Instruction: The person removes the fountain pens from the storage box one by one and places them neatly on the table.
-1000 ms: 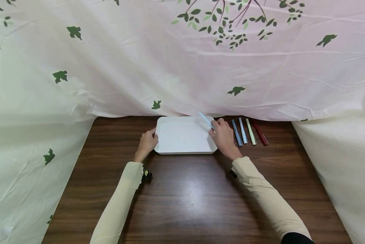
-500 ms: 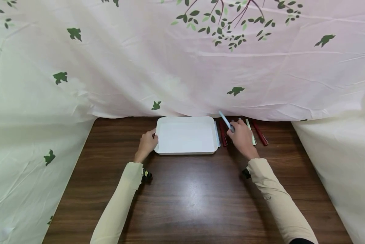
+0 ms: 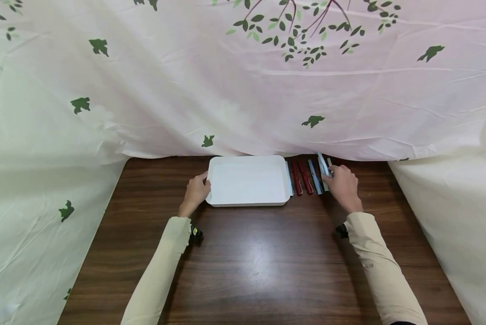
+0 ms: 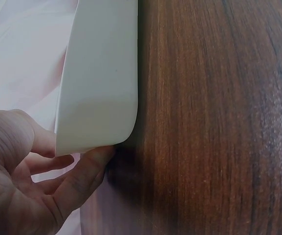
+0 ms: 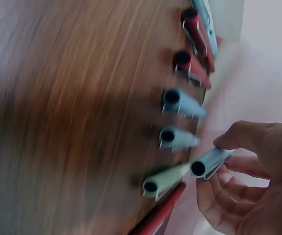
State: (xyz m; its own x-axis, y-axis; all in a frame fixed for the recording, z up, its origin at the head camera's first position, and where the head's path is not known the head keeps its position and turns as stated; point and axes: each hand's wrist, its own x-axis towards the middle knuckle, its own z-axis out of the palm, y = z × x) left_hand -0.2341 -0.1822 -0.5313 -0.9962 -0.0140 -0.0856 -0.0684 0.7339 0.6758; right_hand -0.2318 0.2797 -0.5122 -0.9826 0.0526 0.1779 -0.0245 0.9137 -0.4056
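A white tray (image 3: pixel 248 180) lies near the back of the table, and my left hand (image 3: pixel 196 190) grips its left rim. In the left wrist view, the thumb and fingers meet the corner of the tray (image 4: pixel 99 78). My right hand (image 3: pixel 343 185) pinches a light blue pen (image 5: pixel 211 163), cap end toward the wrist camera, above the row of pens right of the tray. Below it are a pale green pen (image 5: pixel 165 180), another light blue pen (image 5: pixel 178 138) and a red pen (image 5: pixel 160 209), which the hand mostly hides in the head view.
Between tray and right hand lie a light blue pen (image 3: pixel 289 178) against the tray, two dark red pens (image 3: pixel 306 177) and a blue pen (image 3: pixel 315 177). A printed cloth (image 3: pixel 243 90) hangs behind the dark wooden table (image 3: pixel 251 262) and along its sides.
My right hand has carried the light blue pen from above the tray's right edge rightward over the pen row, uncovering the red and blue pens. The left hand stays on the tray.
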